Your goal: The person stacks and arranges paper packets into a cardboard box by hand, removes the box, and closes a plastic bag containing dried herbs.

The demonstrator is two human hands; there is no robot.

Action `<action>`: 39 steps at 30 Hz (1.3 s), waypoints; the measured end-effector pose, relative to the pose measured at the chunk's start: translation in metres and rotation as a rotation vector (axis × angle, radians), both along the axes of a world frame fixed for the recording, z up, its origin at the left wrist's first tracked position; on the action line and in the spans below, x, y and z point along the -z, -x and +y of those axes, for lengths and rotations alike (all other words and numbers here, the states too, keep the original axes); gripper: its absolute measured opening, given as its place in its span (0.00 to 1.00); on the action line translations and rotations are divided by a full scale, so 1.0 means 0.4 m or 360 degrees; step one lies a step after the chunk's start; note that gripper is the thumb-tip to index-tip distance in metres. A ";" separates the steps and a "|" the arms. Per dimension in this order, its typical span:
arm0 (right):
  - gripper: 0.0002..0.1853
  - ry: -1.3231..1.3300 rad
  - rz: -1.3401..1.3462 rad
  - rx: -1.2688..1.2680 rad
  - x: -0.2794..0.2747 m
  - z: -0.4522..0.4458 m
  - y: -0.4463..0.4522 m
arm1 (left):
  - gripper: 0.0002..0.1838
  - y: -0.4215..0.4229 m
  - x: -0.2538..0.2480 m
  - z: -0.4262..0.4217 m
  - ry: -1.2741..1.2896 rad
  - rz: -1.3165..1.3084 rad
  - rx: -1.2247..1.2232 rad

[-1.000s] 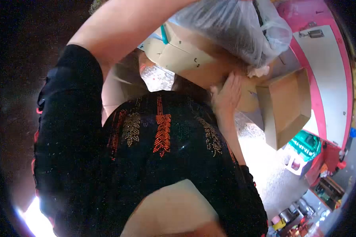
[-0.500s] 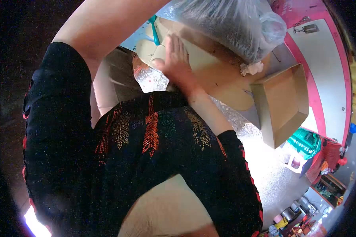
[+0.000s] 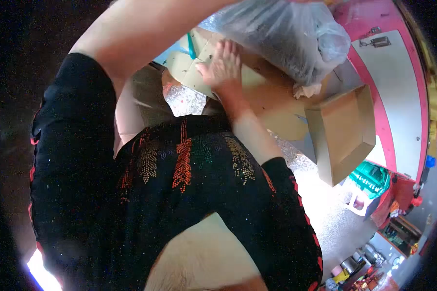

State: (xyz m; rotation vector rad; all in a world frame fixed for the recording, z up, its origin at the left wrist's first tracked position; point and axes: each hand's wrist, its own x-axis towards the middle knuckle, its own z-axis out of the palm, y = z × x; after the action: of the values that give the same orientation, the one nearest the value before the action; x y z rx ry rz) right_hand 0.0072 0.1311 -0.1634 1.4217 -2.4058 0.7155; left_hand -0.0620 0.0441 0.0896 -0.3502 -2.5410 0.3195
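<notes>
My right hand (image 3: 222,68) lies palm down on a flat brown cardboard sheet (image 3: 272,104), its fingers outstretched and holding nothing. Just left of its fingertips is a teal-handled tool (image 3: 192,47). My left arm crosses the top left and leaves the frame; only a sliver of skin shows at the top edge above the bag, so the left hand's grip is hidden. A cloudy plastic bag (image 3: 286,41) with dark contents hangs or leans over the cardboard. Crumpled pale paper (image 3: 307,90) lies under its lower corner.
An open shallow cardboard box (image 3: 342,131) stands to the right of the sheet. Beyond it are a pink-and-white panel (image 3: 398,92) with a latch, a green packet (image 3: 369,179) and a white stool-like item (image 3: 358,201). Several small items lie at the lower right.
My right hand has slid left across the cardboard from beneath the bag to beside the teal tool. The bag shifted slightly, uncovering more cardboard.
</notes>
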 end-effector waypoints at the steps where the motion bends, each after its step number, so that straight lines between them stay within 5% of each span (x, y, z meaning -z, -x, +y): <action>1: 0.39 0.0027 -0.0045 -0.0099 -0.020 -0.034 -0.013 | 0.09 -0.001 0.011 0.005 -0.0067 -0.0004 0.0070; 5: 0.38 0.0045 -0.0154 -0.0273 -0.035 -0.147 -0.058 | 0.10 -0.043 0.012 0.032 0.0021 -0.0232 -0.0010; 8: 0.21 0.0211 0.0144 -0.0753 -0.053 -0.161 -0.058 | 0.06 -0.038 0.106 0.033 -0.0087 -0.0096 0.0248; 10: 0.19 0.0563 -0.0251 -0.0871 -0.006 -0.209 -0.041 | 0.04 -0.043 0.143 0.030 -0.0064 -0.0123 0.0320; 12: 0.17 0.0820 -0.2287 -0.0864 0.058 -0.246 0.007 | 0.05 -0.093 0.161 0.031 -0.0074 0.0226 0.0430; 15: 0.19 0.0441 -0.2487 -0.0612 0.028 -0.266 0.055 | 0.09 -0.279 0.180 0.046 -0.0285 0.0506 0.0373; 16: 0.19 0.0453 -0.2498 -0.0583 0.034 -0.264 0.061 | 0.07 -0.320 0.223 0.042 -0.0452 0.0747 0.0405; 19: 0.19 0.0688 -0.2432 -0.0582 0.047 -0.266 0.064 | 0.16 -0.476 0.402 -0.004 -0.0784 0.0355 -0.0132; 20: 0.19 0.0785 -0.2394 -0.0601 0.053 -0.271 0.072 | 0.17 -0.505 0.438 -0.029 -0.0778 0.0132 -0.0436; 21: 0.19 0.0879 -0.2365 -0.0628 0.076 -0.286 0.082 | 0.19 -0.498 0.397 -0.042 -0.1075 -0.0562 -0.0987; 23: 0.20 0.1086 -0.2346 -0.0709 0.128 -0.323 0.127 | 0.19 -0.502 0.547 -0.092 -0.1249 0.0493 -0.0850; 24: 0.20 0.1203 -0.2359 -0.0777 0.168 -0.337 0.148 | 0.19 -0.492 0.546 -0.095 -0.1258 0.0521 -0.0859; 25: 0.24 0.0851 -0.2140 -0.0580 -0.037 -0.272 0.068 | 0.19 -0.473 0.542 -0.094 -0.1417 0.0373 -0.0958; 26: 0.24 0.0920 -0.2255 -0.0578 -0.073 -0.268 0.058 | 0.19 -0.454 0.538 -0.093 -0.1576 0.0219 -0.1051; 31: 0.29 0.0947 -0.2504 -0.0752 -0.078 -0.274 0.080 | 0.20 -0.374 0.540 -0.111 -0.1525 -0.0164 -0.1347; 39: 0.21 0.0683 -0.1816 -0.0649 -0.064 -0.337 0.072 | 0.19 -0.434 0.537 -0.200 -0.2084 0.0091 -0.1356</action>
State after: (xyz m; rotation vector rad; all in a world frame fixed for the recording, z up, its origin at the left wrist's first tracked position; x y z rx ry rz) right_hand -0.0218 -0.0036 -0.1378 1.5232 -2.2850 2.5129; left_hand 0.1116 -0.0359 -0.1251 1.1856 -2.1337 -0.9917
